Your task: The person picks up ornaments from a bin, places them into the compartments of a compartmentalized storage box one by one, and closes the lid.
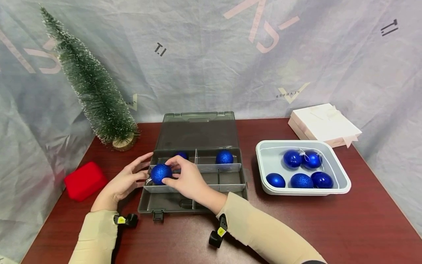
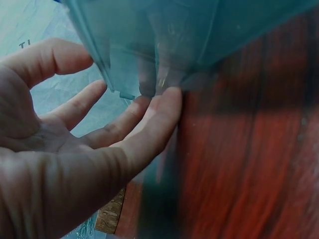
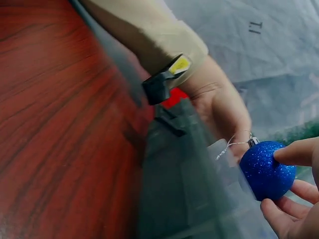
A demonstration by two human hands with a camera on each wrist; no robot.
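Our right hand (image 1: pixel 191 179) pinches a glittery blue ball (image 1: pixel 161 173) at its fingertips, the ball's silver cap (image 3: pixel 253 142) turned toward our left hand (image 1: pixel 122 182), whose fingers are spread at the side of the divided box (image 1: pixel 161 201). We see that box beneath the grip, but cannot tell whether the ball touches it. Well right of the grip, we have the white tray (image 1: pixel 271 157) holding five blue balls (image 1: pixel 301 180).
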